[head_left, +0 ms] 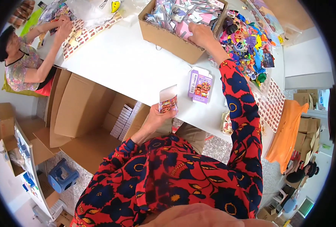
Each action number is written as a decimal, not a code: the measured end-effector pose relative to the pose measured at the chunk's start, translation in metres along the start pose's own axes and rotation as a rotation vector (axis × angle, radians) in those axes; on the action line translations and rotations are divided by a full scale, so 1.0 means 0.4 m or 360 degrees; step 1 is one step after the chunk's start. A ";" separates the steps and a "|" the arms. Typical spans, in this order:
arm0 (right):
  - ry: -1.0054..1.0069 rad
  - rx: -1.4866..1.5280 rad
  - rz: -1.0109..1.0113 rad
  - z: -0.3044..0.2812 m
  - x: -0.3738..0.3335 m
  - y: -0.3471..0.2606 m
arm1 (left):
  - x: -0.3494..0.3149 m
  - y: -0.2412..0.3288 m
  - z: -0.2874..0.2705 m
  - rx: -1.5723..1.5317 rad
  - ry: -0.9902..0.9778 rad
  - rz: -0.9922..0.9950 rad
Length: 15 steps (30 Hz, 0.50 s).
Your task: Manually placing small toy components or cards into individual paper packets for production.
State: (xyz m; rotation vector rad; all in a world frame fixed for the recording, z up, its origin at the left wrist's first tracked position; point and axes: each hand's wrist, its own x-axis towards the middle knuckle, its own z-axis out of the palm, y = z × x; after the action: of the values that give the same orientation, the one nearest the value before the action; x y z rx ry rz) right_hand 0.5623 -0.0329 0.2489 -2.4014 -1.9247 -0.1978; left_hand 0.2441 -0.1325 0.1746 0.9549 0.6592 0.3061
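My left hand (157,117) is closed around a small printed packet or box (168,103) with a pale upper part, held at the table's near edge. My right hand (203,36) reaches over the near rim of a cardboard box (168,42) full of flat printed sachets or cards (187,17). Its fingers rest on the sachets; whether they grip one I cannot tell. Between my arms, a purple printed carton (201,86) lies flat on the white table (118,64), its end flap up.
A heap of colourful small toys (247,45) lies right of the cardboard box. Sticker sheets (268,100) sit at the right edge. Below the table's left side stands a large open carton (84,109) with stacked small boxes. A co-worker (28,60) works at the far left.
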 end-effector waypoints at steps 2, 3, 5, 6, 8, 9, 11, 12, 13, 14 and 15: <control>-0.0080 0.0119 0.0008 0.006 0.002 0.006 | 0.004 0.011 0.000 -0.0004 0.0007 -0.0015; -0.0148 0.0238 0.0021 0.006 0.002 0.013 | 0.007 0.012 -0.001 -0.0006 -0.0019 0.0008; -0.0123 0.0376 -0.0028 -0.003 0.004 0.028 | 0.007 0.018 -0.006 -0.0017 -0.0035 0.0030; -0.0089 0.0515 -0.0071 -0.010 0.001 0.038 | 0.006 0.024 -0.008 0.0001 -0.0060 0.0074; 0.0111 0.0505 -0.0005 -0.039 -0.014 0.064 | 0.003 0.040 -0.007 0.0015 -0.0089 0.0120; 0.0314 0.0601 -0.0066 -0.060 -0.020 0.081 | 0.000 0.050 -0.005 0.0053 -0.0100 0.0153; 0.0492 0.0709 0.0002 -0.089 -0.035 0.106 | 0.000 0.054 -0.008 0.0088 -0.0117 0.0200; 0.0499 0.0705 -0.0004 -0.097 -0.037 0.109 | 0.002 0.048 -0.013 0.0124 -0.0145 0.0228; 0.0446 0.0834 0.0199 -0.093 -0.043 0.127 | 0.006 0.044 -0.011 0.0164 -0.0196 0.0253; 0.0397 0.0962 0.0405 -0.090 -0.049 0.144 | 0.004 0.050 -0.001 0.0172 -0.0222 0.0263; 0.0576 0.1030 0.0259 -0.080 -0.058 0.154 | -0.001 0.058 0.009 0.0179 -0.0238 0.0246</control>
State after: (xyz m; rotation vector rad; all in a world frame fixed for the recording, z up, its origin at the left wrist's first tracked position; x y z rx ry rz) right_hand 0.6153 -0.0730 0.2794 -1.9132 -1.3556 0.0061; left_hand 0.2473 -0.1223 0.1953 1.1275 0.4707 0.3333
